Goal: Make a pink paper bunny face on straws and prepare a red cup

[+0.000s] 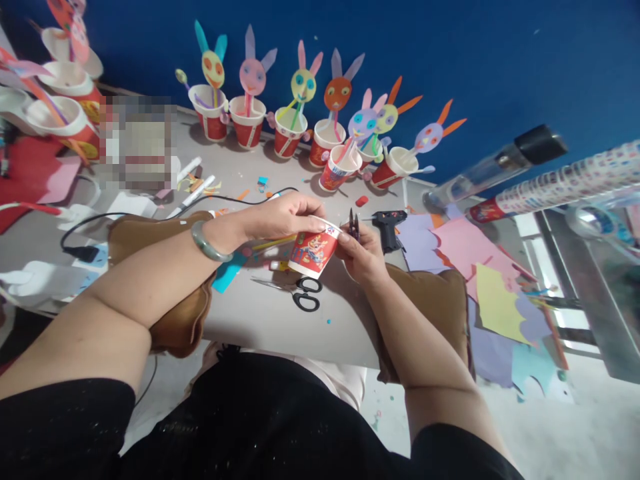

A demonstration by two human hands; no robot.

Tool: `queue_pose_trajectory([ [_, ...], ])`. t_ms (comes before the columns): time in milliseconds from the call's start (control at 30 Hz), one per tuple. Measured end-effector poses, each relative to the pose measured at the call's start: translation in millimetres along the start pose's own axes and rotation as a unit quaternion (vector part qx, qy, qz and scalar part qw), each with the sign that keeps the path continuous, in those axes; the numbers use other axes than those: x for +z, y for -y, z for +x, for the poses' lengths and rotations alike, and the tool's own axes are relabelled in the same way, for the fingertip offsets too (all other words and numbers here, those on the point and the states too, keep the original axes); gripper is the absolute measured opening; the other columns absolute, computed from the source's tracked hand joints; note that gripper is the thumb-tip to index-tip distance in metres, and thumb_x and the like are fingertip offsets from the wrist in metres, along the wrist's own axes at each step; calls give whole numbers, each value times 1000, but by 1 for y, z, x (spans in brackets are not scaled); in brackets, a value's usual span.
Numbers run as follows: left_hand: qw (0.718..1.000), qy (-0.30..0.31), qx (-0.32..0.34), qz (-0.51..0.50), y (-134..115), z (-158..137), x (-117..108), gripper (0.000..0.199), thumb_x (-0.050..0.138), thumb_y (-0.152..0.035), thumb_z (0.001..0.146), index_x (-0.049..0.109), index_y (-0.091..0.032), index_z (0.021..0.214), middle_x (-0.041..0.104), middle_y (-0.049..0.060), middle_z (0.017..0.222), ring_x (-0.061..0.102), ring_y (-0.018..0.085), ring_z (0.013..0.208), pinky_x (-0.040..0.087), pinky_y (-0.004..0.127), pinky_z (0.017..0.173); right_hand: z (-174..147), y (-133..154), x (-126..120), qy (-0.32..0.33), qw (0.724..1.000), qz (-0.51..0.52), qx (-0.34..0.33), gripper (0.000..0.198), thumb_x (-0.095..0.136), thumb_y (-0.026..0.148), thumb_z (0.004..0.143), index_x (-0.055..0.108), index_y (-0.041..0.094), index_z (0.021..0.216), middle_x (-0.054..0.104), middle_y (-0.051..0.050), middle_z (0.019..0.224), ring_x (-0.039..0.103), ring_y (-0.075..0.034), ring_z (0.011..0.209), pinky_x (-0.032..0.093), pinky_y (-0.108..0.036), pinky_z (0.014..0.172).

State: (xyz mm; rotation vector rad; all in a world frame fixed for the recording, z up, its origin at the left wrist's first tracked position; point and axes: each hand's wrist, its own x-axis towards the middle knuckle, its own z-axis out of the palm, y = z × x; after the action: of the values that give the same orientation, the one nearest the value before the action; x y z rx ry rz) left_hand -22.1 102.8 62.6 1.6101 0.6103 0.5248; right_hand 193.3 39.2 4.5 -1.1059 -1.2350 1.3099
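A red printed paper cup is held tilted above the table, its white rim towards the back. My left hand pinches that rim from the left, with a bangle on the wrist. At the rim's right side, my right hand is closed, its thumb against the cup. A dark pointed tool, perhaps small snips or pliers, sticks up out of the right hand; its lower part is hidden. Below the cup lie black-handled scissors on the table. Just right of my right hand rests a black glue gun.
Several red cups with paper rabbit heads stand along the blue wall. Coloured paper sheets and a long stack of cups are at right. Brown cushions lie under both forearms. A black cable crosses the left side.
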Motion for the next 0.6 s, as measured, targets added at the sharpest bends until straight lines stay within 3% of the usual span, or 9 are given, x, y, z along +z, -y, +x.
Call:
queue_pose_trajectory([
  [200,999,-11,-8,-31,0,0,1,24,73,-37,87,66,-15,80,63,1,79,56,11,73,44,27,70,1,1,1,0,1000,24,9,51,79,70,75,58,24,82,25,12,52,19,-7,44,18,-24,44],
  [367,998,-27,-6,-57,-2,0,2,24,74,-37,88,66,-15,82,64,1,81,56,11,74,45,28,72,6,2,1,-8,999,32,13,52,72,72,80,51,25,74,21,11,51,16,-8,43,16,-26,41],
  [600,996,-44,-21,-80,-6,0,5,21,72,-31,89,62,-16,79,59,-2,75,53,10,70,44,27,72,6,3,3,-13,996,60,62,33,74,42,74,47,24,67,31,9,47,24,-8,42,18,-26,42],
])
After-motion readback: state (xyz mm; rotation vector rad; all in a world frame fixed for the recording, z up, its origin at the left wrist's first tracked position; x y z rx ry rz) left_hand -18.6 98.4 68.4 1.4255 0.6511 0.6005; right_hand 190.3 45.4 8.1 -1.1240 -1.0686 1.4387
